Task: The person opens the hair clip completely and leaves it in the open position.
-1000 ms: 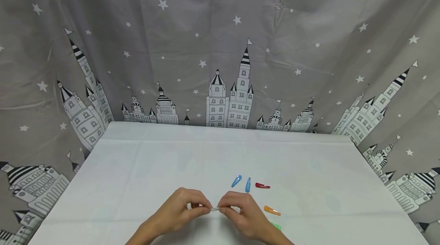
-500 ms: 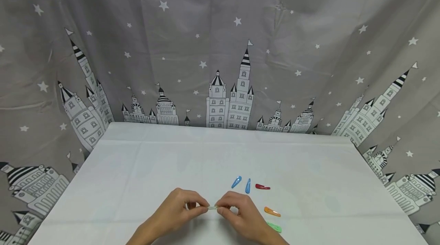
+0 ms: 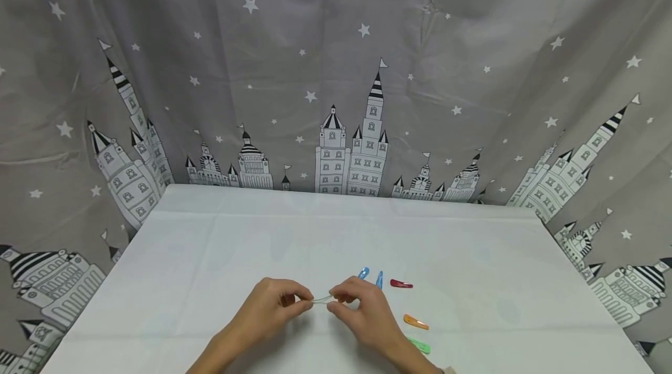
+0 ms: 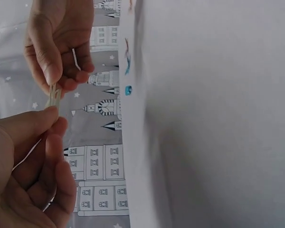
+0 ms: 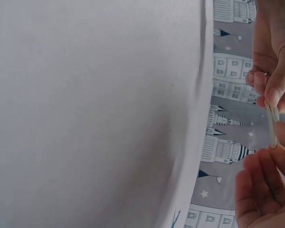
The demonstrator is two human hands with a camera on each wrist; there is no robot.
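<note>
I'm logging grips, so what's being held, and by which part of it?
A pale hair clip: the left hand pinches one end, the right hand holds the other.

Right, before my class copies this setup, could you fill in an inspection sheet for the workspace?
Surface: white table, faintly creased.
Job's things: pale clip, held off the table, its strips parted.
Clutter: two blue clips, red clip, orange clip and green clip lying loose; both blues partly hidden.
Hands: left hand pinches one end of the pale clip; right hand grips the other.
Cables: nothing seen.
Surroundings: grey curtain with castles and stars.
</note>
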